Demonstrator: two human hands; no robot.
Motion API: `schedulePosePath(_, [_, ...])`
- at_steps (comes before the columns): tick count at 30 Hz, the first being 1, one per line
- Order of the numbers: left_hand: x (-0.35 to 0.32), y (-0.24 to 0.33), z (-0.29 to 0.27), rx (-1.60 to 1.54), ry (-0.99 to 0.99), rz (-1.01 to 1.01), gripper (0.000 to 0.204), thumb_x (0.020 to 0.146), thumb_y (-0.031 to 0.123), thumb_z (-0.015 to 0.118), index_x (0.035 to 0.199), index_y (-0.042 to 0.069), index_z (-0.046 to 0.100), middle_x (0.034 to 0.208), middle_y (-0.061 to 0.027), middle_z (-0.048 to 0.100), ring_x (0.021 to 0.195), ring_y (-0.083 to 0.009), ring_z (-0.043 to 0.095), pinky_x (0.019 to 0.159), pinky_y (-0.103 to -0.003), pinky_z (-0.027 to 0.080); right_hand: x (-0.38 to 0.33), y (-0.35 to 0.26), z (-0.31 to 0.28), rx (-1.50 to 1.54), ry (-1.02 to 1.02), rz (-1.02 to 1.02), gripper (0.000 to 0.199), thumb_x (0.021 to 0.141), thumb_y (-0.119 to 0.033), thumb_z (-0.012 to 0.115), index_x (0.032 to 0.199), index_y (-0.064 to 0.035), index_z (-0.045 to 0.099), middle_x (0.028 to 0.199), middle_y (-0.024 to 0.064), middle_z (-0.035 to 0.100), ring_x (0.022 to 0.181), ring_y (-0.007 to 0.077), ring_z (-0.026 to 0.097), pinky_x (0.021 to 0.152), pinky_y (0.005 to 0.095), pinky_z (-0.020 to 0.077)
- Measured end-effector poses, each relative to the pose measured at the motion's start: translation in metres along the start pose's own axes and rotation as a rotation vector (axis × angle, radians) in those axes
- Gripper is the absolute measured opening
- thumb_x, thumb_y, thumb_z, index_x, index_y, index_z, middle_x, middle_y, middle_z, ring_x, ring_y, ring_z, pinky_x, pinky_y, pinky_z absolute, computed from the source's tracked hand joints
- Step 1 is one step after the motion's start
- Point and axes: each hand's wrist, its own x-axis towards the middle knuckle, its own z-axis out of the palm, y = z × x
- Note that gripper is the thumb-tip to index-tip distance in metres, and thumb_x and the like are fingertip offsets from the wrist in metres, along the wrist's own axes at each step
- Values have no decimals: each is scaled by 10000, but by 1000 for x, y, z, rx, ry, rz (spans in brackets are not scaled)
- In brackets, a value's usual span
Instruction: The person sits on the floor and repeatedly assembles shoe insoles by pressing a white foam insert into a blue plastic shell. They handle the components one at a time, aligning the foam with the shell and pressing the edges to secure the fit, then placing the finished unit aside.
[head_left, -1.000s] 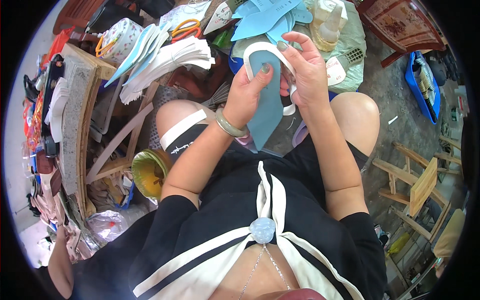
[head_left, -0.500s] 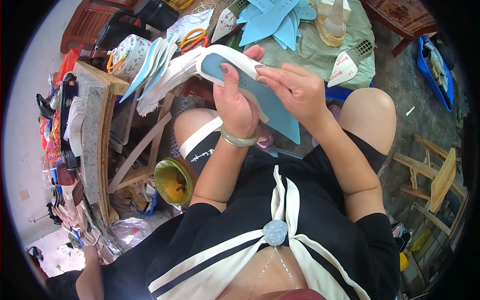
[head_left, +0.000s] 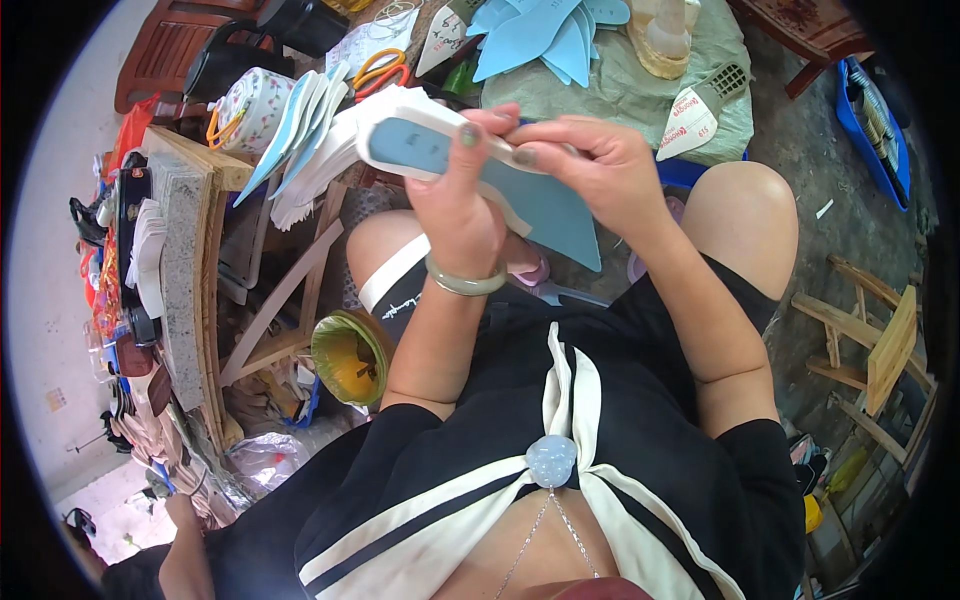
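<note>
Held up in front of me is a blue insole [head_left: 550, 215] with a white strip along its edge; its rounded end points left. My left hand [head_left: 460, 200], with a bracelet at the wrist, grips it with the thumb pressed on its face and the other fingers behind. My right hand [head_left: 605, 165] pinches the white edge beside the left fingertips. Just left of the insole's rounded end, a stack of white flat pieces [head_left: 310, 165] lies on the table's edge, partly behind it. Where the right fingertips meet the edge is partly hidden.
Scissors with orange handles [head_left: 385, 72] and a floral pot [head_left: 252, 108] stand at the far left. Loose blue insoles [head_left: 520, 40], a crusted tan container [head_left: 662, 50] and a white insole with a dark grid [head_left: 690, 118] lie on a green cover. Another person's arm [head_left: 185, 550] shows lower left.
The insole's rounded end has moved left and a little down. My right hand has shifted slightly, its fingers closer to the left hand on the white edge.
</note>
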Motion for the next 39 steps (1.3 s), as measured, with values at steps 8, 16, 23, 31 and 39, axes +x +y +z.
schedulePosePath(8, [3, 12, -1, -62, -4, 55, 248, 929, 207, 618, 1027, -18, 583, 955, -131, 665, 960, -234, 632, 893, -380, 488, 0, -5, -6, -159, -66, 54, 173, 818, -145, 694, 950, -37, 726, 829, 85, 708, 745, 137, 659, 676, 251, 508])
schedulePosePath(16, [-8, -11, -9, -32, -150, -264, 246, 913, 191, 626, 1043, -14, 587, 1177, -163, 614, 1061, -208, 578, 900, -342, 479, 3, 5, -6, -210, -77, -28, 212, 865, -150, 659, 1018, -9, 699, 824, 38, 685, 724, 95, 610, 645, 239, 477])
schedulePosePath(23, [-2, 1, -14, -184, -9, -271, 271, 947, 244, 583, 1014, -19, 577, 1042, -161, 622, 980, -251, 615, 891, -387, 500, 3, 8, -17, 269, -79, 306, 206, 897, -149, 637, 1009, 15, 688, 813, -7, 655, 720, 28, 570, 621, 178, 457])
schedulePosePath(31, [-3, 9, -12, -264, 44, -273, 258, 959, 249, 566, 1002, -5, 565, 972, -117, 613, 970, -250, 618, 887, -395, 501, 3, 11, -11, 308, -22, 273, 183, 893, -154, 651, 968, 6, 699, 766, -21, 639, 672, 19, 534, 599, 168, 430])
schedulePosePath(39, [-1, 17, -9, -188, 38, -206, 269, 963, 257, 559, 1014, -7, 565, 974, -130, 621, 958, -246, 622, 856, -386, 511, 0, 4, -8, 268, -39, 263, 176, 886, -180, 662, 939, -18, 705, 737, -40, 622, 639, 11, 499, 574, 164, 399])
